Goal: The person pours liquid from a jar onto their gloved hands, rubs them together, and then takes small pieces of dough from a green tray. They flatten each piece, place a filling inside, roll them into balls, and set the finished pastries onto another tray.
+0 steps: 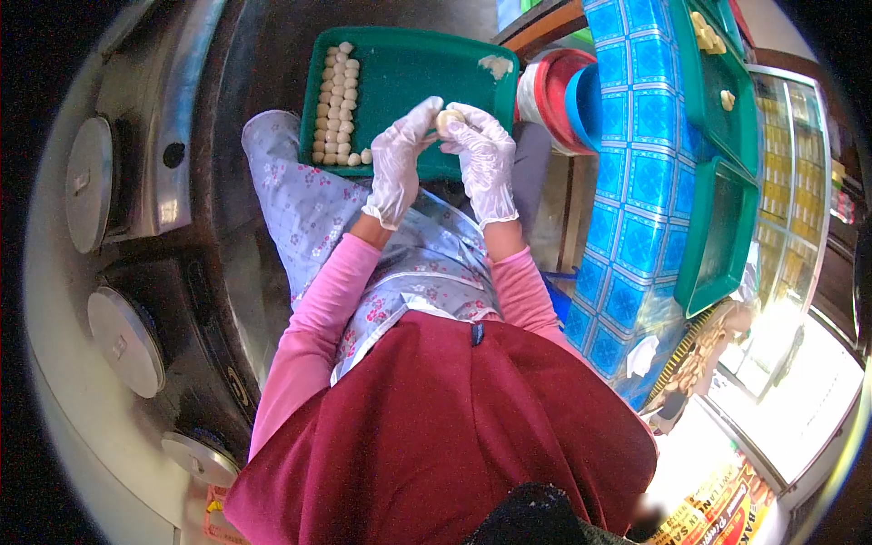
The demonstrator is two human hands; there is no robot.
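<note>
A green tray [409, 68] lies across the person's lap, with rows of small round dough balls [334, 109] along its left side and a scrap of dough [496, 66] in the top right corner. Both hands wear thin white gloves and are raised over the tray's near edge. My right hand [483, 159] pinches a small pale dough piece [448, 122] between thumb and fingers. Close beside it on the left is my left hand [400, 159], its fingers pressed together and pointing toward the dough piece; whether anything is between them is hidden.
To the right, a table with a blue checked cloth [609, 200] holds green trays [718, 236], the upper one with dough pieces [708, 34]. Red and blue round containers [554, 100] stand beside the lap tray. Large metal lids [91, 184] line the left.
</note>
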